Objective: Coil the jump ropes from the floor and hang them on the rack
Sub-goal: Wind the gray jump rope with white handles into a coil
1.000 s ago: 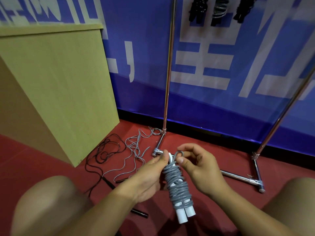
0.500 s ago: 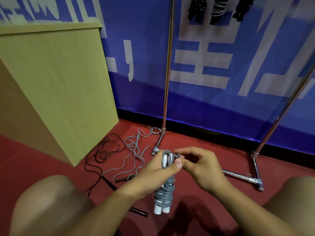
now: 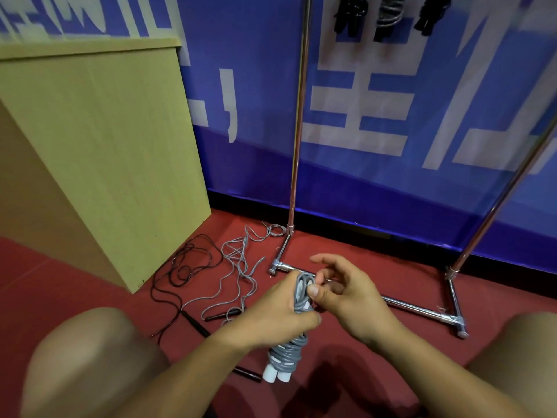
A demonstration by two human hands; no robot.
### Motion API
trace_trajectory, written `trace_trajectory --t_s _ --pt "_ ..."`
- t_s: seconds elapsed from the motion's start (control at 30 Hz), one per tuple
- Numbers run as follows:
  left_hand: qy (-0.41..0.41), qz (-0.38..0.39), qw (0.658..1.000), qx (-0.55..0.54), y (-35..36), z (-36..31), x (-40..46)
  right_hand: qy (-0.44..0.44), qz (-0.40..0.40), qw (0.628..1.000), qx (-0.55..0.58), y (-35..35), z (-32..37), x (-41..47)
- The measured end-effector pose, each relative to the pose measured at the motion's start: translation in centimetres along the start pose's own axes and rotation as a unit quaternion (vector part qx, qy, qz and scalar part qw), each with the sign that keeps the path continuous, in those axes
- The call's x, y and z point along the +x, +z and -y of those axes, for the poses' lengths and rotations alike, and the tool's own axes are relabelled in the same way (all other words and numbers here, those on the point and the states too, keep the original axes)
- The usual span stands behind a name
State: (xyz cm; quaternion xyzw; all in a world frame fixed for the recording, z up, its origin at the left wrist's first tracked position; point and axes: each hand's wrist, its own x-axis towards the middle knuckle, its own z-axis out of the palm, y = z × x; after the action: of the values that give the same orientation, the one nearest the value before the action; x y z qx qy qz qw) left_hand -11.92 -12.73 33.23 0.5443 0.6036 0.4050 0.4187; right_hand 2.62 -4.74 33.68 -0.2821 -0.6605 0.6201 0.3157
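Grey cord is wound tightly around the two white handles of a coiled jump rope point(image 3: 287, 354), held low in the centre of the view between the person's knees. Its long axis runs nearly upright, tilted slightly: the white handle ends point down toward 6 o'clock and the looped top points up toward 12 o'clock.

The left hand point(image 3: 274, 312) has its fingers curled around the upper half of the bundle, thumb pressed near the top. The right hand point(image 3: 346, 294) pinches the cord loop at the top with thumb and forefinger, its other fingers loosely spread toward 11 o'clock.

Compared with a second ago, the bundle sits lower in the left hand's grasp, so less of the wound cord shows, and the right hand's fingers have opened outward.

On the red floor point(image 3: 75, 285), at 10 o'clock from the hands, lie a loose grey rope point(image 3: 241, 267) and a loose black rope point(image 3: 187, 267). The chrome rack point(image 3: 297, 131) stands behind, with coiled ropes hanging point(image 3: 388, 13) at 12 o'clock.
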Motion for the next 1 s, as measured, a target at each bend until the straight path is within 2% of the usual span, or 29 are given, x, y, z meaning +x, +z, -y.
trace_trajectory --t_s 0.1,0.2,0.3,0.4,0.53,0.67,0.83,1.0 --pt "0.001 0.005 1.0 0.008 0.1 -0.1 -0.1 0.027 0.025 0.999 0.003 0.0 0.3 -0.1" --pt "0.0 0.008 0.998 0.061 0.0 -0.3 -0.4 0.057 0.022 0.998 0.031 0.1 0.6 -0.2" --pt "-0.011 -0.002 0.998 0.064 0.0 -0.4 -0.3 0.067 0.007 0.996 0.064 0.2 0.9 -0.3" --pt "-0.011 -0.003 0.999 0.03 0.1 -0.4 -0.1 0.045 -0.019 0.996 0.071 0.1 1.0 -0.2" --pt "-0.007 -0.006 1.0 -0.021 0.0 -0.5 0.1 -0.007 -0.045 0.999 0.011 -0.1 1.1 0.0" --pt "0.003 -0.019 1.0 -0.016 -0.1 -0.6 0.1 -0.031 -0.081 0.996 -0.024 -0.5 1.2 0.2" --pt "0.033 -0.07 0.997 -0.014 -0.1 -0.6 0.0 -0.005 -0.059 0.996 0.068 -0.7 1.7 0.3" --pt "0.045 -0.066 0.997 -0.023 -0.1 -0.2 0.1 0.066 0.0 0.996 0.052 -0.3 1.6 0.1"
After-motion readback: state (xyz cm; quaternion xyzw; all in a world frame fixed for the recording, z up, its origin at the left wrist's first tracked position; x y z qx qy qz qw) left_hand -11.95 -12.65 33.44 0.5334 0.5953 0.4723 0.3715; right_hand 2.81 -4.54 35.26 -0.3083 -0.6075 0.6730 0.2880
